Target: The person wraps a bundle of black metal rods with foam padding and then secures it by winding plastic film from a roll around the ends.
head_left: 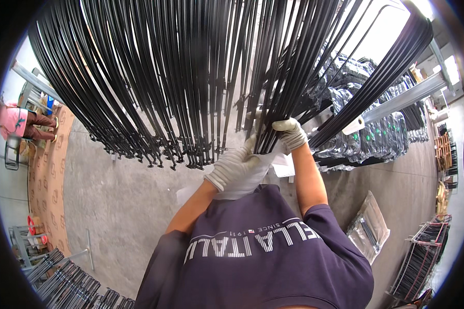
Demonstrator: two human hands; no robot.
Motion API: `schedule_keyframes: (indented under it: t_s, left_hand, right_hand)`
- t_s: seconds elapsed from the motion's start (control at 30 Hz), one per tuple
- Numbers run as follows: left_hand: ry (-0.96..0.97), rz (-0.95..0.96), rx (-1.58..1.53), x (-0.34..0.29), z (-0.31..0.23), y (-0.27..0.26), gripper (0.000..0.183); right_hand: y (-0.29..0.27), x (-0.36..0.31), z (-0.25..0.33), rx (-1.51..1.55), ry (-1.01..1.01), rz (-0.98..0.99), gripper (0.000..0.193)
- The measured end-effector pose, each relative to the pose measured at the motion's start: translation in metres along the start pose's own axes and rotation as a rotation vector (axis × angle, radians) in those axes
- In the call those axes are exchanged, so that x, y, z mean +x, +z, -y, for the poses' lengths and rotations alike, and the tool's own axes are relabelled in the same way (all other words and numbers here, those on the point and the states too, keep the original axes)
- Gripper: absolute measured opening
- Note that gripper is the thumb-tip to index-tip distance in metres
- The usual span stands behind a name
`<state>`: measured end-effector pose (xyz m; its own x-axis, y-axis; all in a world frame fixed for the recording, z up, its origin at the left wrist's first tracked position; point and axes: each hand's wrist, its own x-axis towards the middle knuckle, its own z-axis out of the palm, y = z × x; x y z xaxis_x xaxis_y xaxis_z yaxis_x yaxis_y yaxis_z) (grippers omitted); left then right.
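Observation:
A bundle of long, thin black metal rods [292,85] hangs down in front of me, its lower ends gathered together. My right hand [290,133], in a whitish work glove, is closed round the right side of this bundle near its bottom. On the other side my left hand [234,167], gloved too, presses against the lower ends, its fingertips partly hidden by the rods. A white sheet [250,181] lies under and behind my left hand, touching the rod ends. Whether the left fingers also pinch the sheet I cannot tell.
Rows of black rods with small end fittings [139,92] hang to the left. At the right, a metal beam [404,98] crosses before plastic-wrapped black goods [381,131]. A clear plastic package [368,229] lies on the floor. Another person [28,123] stands far left.

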<state>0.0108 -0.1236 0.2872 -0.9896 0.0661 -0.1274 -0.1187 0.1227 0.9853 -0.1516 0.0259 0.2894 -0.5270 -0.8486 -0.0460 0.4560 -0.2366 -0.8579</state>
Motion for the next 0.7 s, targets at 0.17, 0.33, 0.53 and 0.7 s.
schedule_keyframes:
  t_s: [0.17,0.33,0.53,0.7]
  left_hand:
    - [0.054,0.016,0.343,0.001,0.0,0.003,0.06]
    - [0.229,-0.056,0.5,-0.004,-0.017,-0.001,0.047]
    - [0.187,-0.538,-0.148,-0.011,-0.046,-0.018,0.037]
    - [0.166,-0.607,-0.013,0.006,-0.069,-0.037,0.059]
  right_hand:
    - [0.006,-0.004,0.015,-0.04,0.054,0.081,0.069]
    - [0.033,0.007,0.03,0.069,-0.066,0.375,0.074]
    - [0.043,-0.001,0.035,-0.012,-0.036,0.165,0.047]
    - [0.057,-0.011,0.044,-0.189,-0.065,-0.034,0.04]
